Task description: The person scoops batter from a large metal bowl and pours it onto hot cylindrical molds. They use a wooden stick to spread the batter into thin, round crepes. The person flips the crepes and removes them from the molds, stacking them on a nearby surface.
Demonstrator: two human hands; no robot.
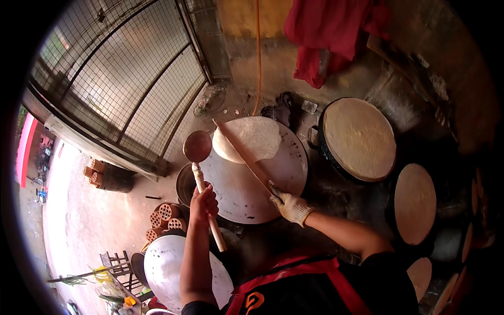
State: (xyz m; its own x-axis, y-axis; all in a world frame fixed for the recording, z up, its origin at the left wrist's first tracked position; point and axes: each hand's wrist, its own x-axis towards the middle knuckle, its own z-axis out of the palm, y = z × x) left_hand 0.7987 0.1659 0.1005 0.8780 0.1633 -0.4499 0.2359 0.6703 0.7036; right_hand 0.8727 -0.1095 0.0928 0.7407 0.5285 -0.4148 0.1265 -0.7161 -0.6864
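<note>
My bare left hand (203, 201) grips the wooden handle of a ladle (197, 146), its round bowl raised at the left edge of a large round pale surface (271, 189), perhaps a griddle or a lid. In a knitted work glove, my right hand (290, 204) holds the near end of a long flat wooden stick (246, 157). The stick slants away to the upper left, across a whitish sheet of what looks like batter or dough (258, 136) on the far part of that surface. Whether the stick touches the sheet I cannot tell.
At right stands a black-rimmed pan (356, 139) topped by a pale round sheet; more pale rounds (415, 204) lie beyond. Honeycomb briquettes (165, 218) are stacked at left, near another white round surface (169, 260). An orange hose (258, 59) and red cloth (327, 31) hang at the back.
</note>
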